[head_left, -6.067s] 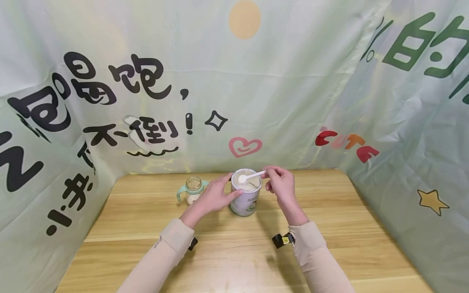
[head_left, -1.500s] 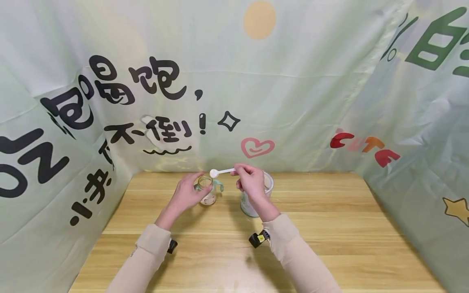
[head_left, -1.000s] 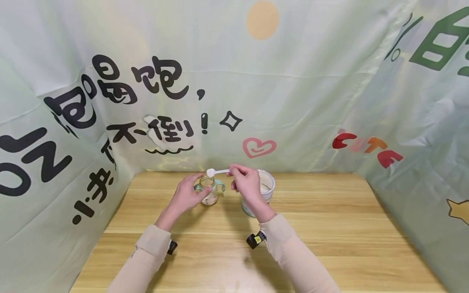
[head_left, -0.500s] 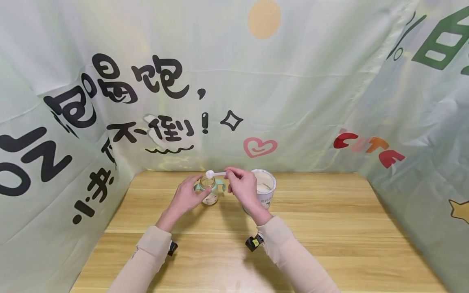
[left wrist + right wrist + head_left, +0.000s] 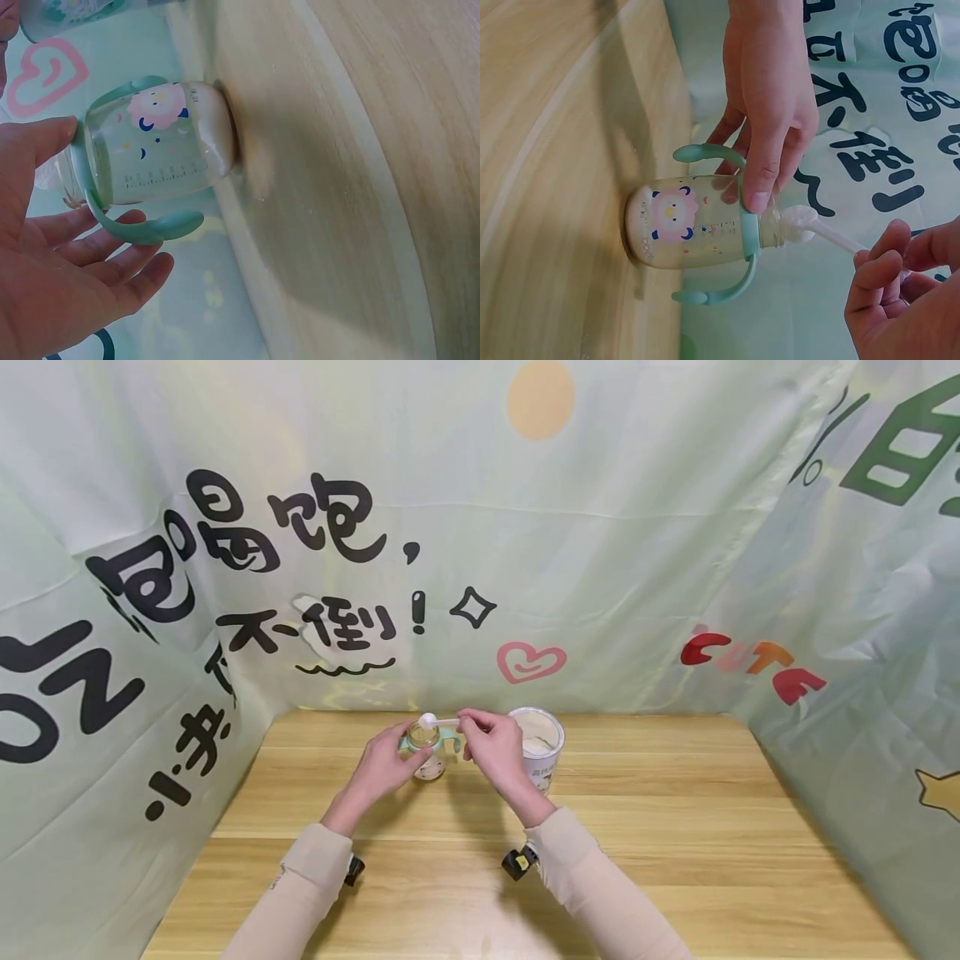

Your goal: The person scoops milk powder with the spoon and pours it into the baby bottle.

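A clear baby bottle (image 5: 675, 221) with a green two-handled collar stands upright on the table, pale powder at its bottom. My left hand (image 5: 381, 768) holds it round the collar, thumb on the near side and fingers behind. In my right hand (image 5: 493, 747), thumb and fingers pinch the handle of a white measuring scoop (image 5: 800, 223). The scoop's bowl, heaped with white powder, is right at the bottle's open mouth. Just right of the right hand is an open milk powder can (image 5: 545, 770), partly hidden by that hand and wrist.
The wooden table (image 5: 675, 827) runs back to a printed fabric backdrop (image 5: 622, 568), which also hangs along both sides. Bottle and can stand near the table's back edge. A black wrist camera (image 5: 519, 862) sits under the right wrist.
My left hand has gone from the can to the bottle. My right hand has carried the scoop left from over the can to the bottle's mouth, dipping slightly in the last second.
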A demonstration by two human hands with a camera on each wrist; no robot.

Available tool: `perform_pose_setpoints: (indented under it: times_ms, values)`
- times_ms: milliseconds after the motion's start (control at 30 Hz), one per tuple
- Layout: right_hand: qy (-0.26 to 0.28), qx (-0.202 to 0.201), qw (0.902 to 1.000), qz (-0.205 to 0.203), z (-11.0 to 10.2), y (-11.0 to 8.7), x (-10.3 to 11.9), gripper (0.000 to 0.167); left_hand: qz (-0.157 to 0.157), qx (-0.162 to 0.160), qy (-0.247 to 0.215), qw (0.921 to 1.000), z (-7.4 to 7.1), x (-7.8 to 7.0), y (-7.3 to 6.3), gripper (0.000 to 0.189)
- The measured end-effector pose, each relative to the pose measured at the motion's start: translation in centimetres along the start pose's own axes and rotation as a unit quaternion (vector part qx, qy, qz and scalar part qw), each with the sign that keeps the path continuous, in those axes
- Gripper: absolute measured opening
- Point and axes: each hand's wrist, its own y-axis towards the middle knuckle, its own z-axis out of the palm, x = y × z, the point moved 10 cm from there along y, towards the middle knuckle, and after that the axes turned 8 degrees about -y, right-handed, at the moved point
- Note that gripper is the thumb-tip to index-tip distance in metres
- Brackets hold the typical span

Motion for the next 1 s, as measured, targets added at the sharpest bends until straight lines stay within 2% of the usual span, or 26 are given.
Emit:
perform_pose_setpoints:
  times_ms: [500, 833, 1000]
  values:
    - [-0.017, -0.002, 0.9998, -0.006, 0.22, -0.22, -0.3, 0.022, -0.009, 0.002, -0.003, 1.0, 0.16, 0.09, -0.07, 0.066]
    - [-0.021, 0.002, 0.9998, -0.003, 0.37, -0.36, -0.46, 0.025, 0.004, -0.004, -0.006, 1.0, 0.06, -0.23, -0.12, 0.064]
    - [-0.031, 0.005, 0.9995, -0.005, 0.46, -0.43, -0.59, 0.026, -0.004, -0.006, -0.002, 1.0, 0.03, -0.1, -0.14, 0.065]
